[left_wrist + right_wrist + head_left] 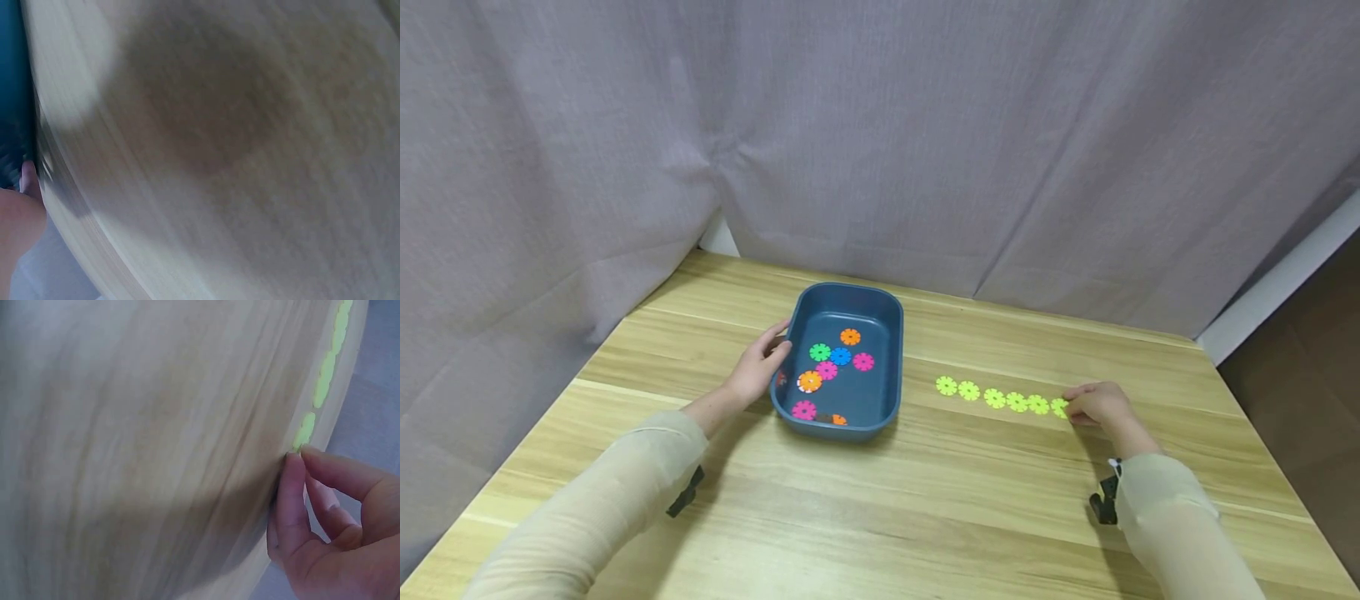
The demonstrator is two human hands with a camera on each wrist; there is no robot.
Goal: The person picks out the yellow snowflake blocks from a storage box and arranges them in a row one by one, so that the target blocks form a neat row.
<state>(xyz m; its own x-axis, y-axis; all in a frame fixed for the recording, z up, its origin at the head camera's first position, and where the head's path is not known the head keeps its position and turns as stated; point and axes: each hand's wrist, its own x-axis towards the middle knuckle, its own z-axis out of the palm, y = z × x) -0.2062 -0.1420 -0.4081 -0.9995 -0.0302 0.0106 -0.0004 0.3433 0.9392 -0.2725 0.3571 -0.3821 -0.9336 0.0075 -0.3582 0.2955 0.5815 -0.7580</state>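
My left hand (758, 367) holds the left side of a dark blue rectangular basin (891, 358), thumb at the rim; its other fingertips are partly hidden. In the left wrist view, part of the left hand (19, 215) shows beside the basin's blue wall (14, 87). My right hand (1101, 406) pinches a yellow snowflake disc (1058, 407) between thumb and index finger, at the right end of a row of several yellow discs (994, 398) lying on the table. The right wrist view shows the right hand (337, 531) with its fingertips on that disc's near edge.
Inside the basin lie several loose discs: orange (850, 337), green (820, 352), blue (840, 357) and pink (863, 362). A wooden table (880, 517) carries everything. Grey curtain (895, 150) hangs behind the table's far edge.
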